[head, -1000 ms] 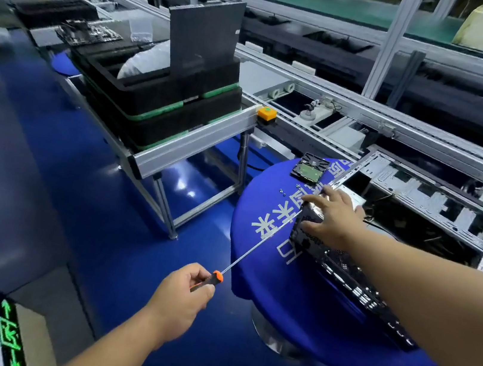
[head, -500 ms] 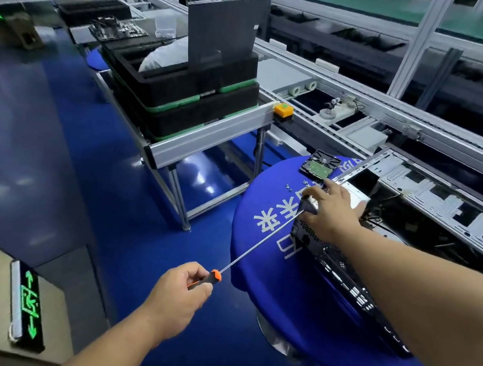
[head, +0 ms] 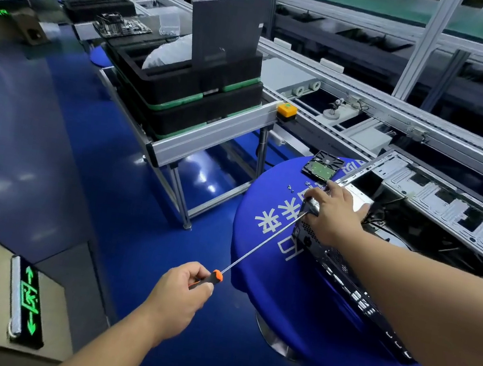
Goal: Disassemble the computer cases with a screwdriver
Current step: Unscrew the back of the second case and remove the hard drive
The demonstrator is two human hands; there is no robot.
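Left hand [head: 177, 298] curls round the black-and-orange handle of a long screwdriver [head: 259, 246], whose thin steel shaft runs up and right to the near corner of the computer case [head: 345, 279], where the tip meets the metal right beside the right hand [head: 334, 217]. That right hand lies on top of the same corner, fingers bent over the edge and thumb pressing the side; whether they pinch anything small there cannot be told. Taking things from largest down: an aluminium conveyor line [head: 370, 108] crosses the background, and a metal stand [head: 208, 143] in front of it carries stacked black trays with green edging [head: 184, 96], a dark flat panel [head: 224, 36] standing upright in the top one. The opened case lies on its side on a round table draped in blue cloth with white characters [head: 274, 228]. Beyond the right hand, a bare hard drive [head: 322, 167] rests on the cloth, circuit board upward, and a few loose screws [head: 291, 187] sit between it and the case corner.
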